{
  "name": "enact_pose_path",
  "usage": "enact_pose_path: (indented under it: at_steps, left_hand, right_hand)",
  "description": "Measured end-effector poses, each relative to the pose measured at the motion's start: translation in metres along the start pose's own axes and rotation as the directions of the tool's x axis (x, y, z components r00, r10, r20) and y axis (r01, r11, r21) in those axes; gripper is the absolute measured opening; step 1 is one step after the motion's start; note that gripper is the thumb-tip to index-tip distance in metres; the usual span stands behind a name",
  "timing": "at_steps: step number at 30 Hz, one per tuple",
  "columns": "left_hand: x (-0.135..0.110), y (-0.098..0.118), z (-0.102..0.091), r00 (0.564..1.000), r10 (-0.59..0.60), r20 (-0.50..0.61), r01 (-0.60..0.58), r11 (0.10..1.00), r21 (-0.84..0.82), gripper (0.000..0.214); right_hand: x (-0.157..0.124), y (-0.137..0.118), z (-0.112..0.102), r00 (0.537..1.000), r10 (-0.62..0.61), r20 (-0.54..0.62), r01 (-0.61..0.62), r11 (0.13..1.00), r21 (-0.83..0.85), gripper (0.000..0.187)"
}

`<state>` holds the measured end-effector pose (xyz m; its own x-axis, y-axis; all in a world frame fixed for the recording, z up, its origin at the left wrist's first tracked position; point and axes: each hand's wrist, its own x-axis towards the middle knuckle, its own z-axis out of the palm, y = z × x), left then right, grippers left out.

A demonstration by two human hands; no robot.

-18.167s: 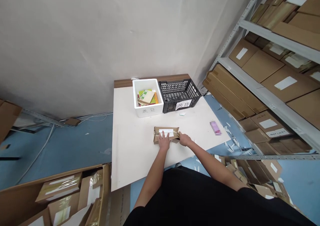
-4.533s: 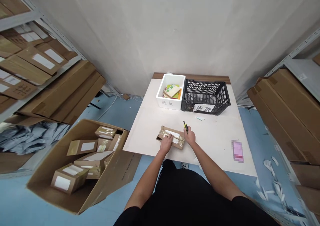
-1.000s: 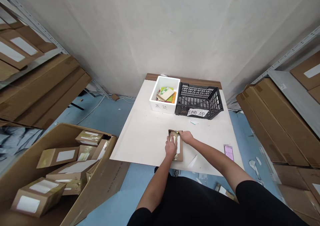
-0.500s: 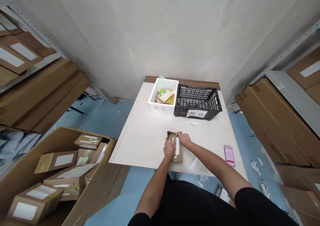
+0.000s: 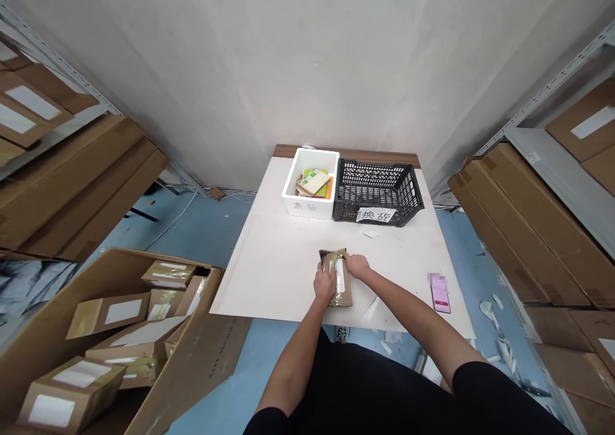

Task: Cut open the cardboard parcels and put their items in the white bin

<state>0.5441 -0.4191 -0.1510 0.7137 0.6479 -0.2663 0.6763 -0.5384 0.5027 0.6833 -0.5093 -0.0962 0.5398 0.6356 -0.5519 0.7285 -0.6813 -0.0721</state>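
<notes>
A small brown taped parcel (image 5: 342,289) with a white label lies lengthwise on the white table (image 5: 278,262), near its front edge. My left hand (image 5: 324,284) is curled over the parcel's left side and holds it down. My right hand (image 5: 357,266) is closed at the parcel's far right corner. Its fingers hide what it holds; earlier frames showed a black and yellow cutter in it.
At the table's back stand a white foam box (image 5: 307,208) with coloured packets and a black mesh crate (image 5: 379,199). A pink phone (image 5: 439,293) lies at the right. An open carton (image 5: 192,358) of several parcels stands lower left. Shelves of cartons flank both sides.
Since 4.5 s ago the parcel has been turned from crosswise to lengthwise. Over the last second both hands stay on it, almost still; only the view shifts slightly.
</notes>
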Motion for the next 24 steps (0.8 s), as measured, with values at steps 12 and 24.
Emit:
enact_pose_path:
  at_steps: [12,24]
  left_hand:
    - [-0.001,-0.002,0.007,1.0,-0.012,-0.009,0.012,0.999,0.032,0.055]
    - [-0.003,-0.001,0.005,1.0,0.025,-0.014,-0.024,0.999,0.048,0.053]
  right_hand:
    - [-0.002,0.006,-0.006,0.998,0.028,-0.056,-0.024,0.997,0.069,0.046]
    - [0.001,0.006,-0.016,0.999,-0.034,-0.015,0.034,0.999,-0.016,0.047]
